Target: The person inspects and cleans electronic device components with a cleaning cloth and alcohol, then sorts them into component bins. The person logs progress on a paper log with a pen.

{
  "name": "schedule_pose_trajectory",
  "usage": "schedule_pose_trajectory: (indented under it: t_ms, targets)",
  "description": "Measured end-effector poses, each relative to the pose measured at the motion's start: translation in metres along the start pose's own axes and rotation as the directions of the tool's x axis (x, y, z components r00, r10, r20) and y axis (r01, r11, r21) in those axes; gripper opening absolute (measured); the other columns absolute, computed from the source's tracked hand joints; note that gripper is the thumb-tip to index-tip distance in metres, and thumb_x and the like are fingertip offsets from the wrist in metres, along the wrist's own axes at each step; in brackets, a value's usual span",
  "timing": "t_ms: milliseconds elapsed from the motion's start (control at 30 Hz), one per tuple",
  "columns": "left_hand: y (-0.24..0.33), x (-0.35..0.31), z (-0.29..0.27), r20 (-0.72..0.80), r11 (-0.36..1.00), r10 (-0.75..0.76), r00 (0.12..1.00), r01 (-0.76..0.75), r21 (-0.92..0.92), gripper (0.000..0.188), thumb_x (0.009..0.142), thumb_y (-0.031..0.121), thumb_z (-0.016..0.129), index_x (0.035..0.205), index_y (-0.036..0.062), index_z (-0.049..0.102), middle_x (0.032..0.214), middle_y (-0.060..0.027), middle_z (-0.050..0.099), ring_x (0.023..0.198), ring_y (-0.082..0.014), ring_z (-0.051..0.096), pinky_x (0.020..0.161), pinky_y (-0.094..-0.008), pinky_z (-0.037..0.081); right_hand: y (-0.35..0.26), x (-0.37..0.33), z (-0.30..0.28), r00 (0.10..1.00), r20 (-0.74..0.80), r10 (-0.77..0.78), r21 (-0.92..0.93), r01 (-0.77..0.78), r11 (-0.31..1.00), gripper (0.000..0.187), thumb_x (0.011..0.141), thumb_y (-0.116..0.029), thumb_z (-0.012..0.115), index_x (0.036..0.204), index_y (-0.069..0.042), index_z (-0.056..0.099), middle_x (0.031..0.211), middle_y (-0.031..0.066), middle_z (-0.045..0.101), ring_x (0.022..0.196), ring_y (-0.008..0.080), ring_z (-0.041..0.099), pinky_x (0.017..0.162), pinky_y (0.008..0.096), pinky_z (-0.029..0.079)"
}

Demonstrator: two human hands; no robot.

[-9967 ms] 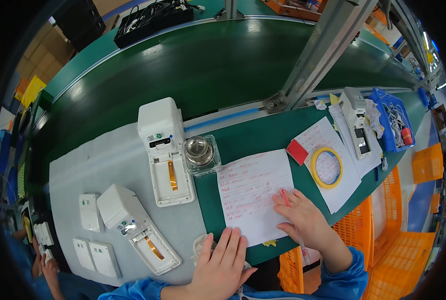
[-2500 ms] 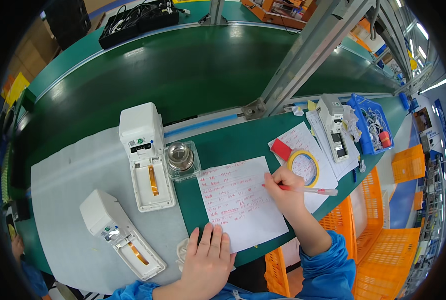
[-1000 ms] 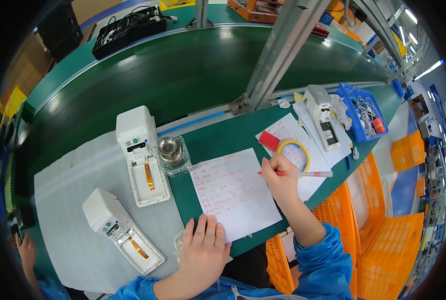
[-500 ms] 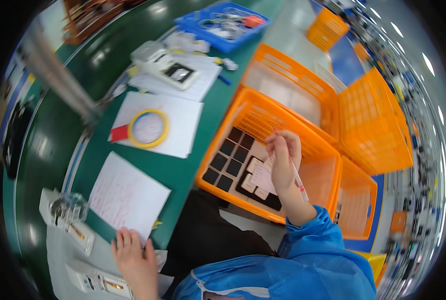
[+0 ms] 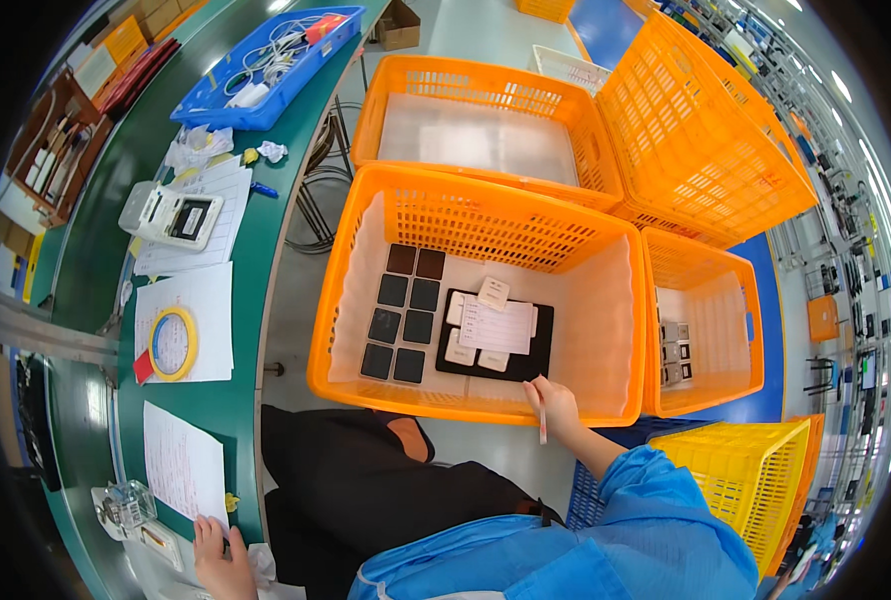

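My left hand (image 5: pixel 223 558) lies with fingers spread at the lower edge of a handwritten sheet of paper (image 5: pixel 181 455) on the green table. My right hand (image 5: pixel 554 402) pinches a slim pen (image 5: pixel 543 425) with red marks, over the near rim of a large orange crate (image 5: pixel 326 300). On the crate's floor, to the left, several black square pieces (image 5: pixel 392 291) lie in two columns. Beside them is a black flat panel (image 5: pixel 533 350) bearing several small white square items (image 5: pixel 494 292) and a printed paper slip (image 5: pixel 496 327).
Other orange crates (image 5: pixel 486 72) stand behind and to the right, one holding small grey pieces (image 5: pixel 676 352). A yellow crate (image 5: pixel 736 465) sits at lower right. The table (image 5: pixel 256 200) carries a yellow tape roll (image 5: pixel 188 345), a white device (image 5: pixel 181 215) and a blue tray (image 5: pixel 251 112) of cables.
The view has swung toward the crate. My right hand, still with the pen, has come from above the crate's middle to its near rim. My left hand remains at the sheet.
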State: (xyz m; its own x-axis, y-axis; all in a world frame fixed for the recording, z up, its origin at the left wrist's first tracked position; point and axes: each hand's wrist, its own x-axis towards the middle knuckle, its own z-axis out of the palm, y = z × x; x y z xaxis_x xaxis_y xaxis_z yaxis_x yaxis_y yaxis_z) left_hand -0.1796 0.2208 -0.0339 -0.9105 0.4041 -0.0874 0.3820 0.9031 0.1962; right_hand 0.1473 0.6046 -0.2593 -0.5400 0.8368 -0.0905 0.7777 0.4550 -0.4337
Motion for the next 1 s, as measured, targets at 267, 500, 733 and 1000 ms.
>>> schedule_pose_trajectory:
  t_ms: [267,500,733,1000]
  targets:
    - [-0.056,0.007,0.013,0.067,0.937,0.319,0.945,-0.325,0.124,0.035,0.085,0.013,0.058,0.113,-0.0084,0.057,0.117,-0.0321,0.056,0.115,-0.0464,0.052,0.098,-0.0478,0.041,0.022,0.047,0.024,0.861,0.456,0.225,0.081,-0.292,0.953,0.034,0.084,-0.039,0.060,0.089,-0.005,0.061,0.069,0.0127,0.066,0.070,0.0307,0.066,0.066,0.0419,0.052]
    - [-0.176,-0.032,0.022,0.257,0.826,0.460,0.850,-0.516,0.228,0.032,0.089,0.016,0.055,0.112,-0.0070,0.056,0.117,-0.0327,0.055,0.113,-0.0520,0.049,0.095,-0.0522,0.041,0.052,0.146,0.162,0.848,0.488,0.208,-0.346,-0.031,0.938,0.039,0.079,-0.035,0.066,0.101,-0.004,0.058,0.092,0.0179,0.067,0.092,0.0352,0.065,0.080,0.0453,0.049]
    - [-0.315,-0.109,0.029,0.297,0.833,0.383,0.875,-0.466,0.300,0.027,0.087,0.010,0.059,0.108,-0.0064,0.059,0.118,-0.0317,0.055,0.116,-0.0464,0.050,0.095,-0.0442,0.043,0.079,0.171,0.265,0.908,0.353,0.225,-0.663,0.073,0.745,0.048,0.082,-0.032,0.061,0.118,-0.001,0.053,0.128,0.0256,0.049,0.119,0.0440,0.048,0.092,0.0514,0.043]
    - [-0.368,-0.134,0.018,0.227,0.839,0.476,0.850,-0.516,0.172,0.026,0.084,0.005,0.063,0.106,-0.0089,0.062,0.112,-0.0304,0.060,0.113,-0.0442,0.055,0.094,-0.0430,0.046,0.082,0.175,0.280,0.911,0.390,0.137,-0.611,0.145,0.778,0.029,0.087,-0.018,0.051,0.108,0.000,0.056,0.111,0.0215,0.060,0.100,0.0417,0.060,0.073,0.0461,0.052]
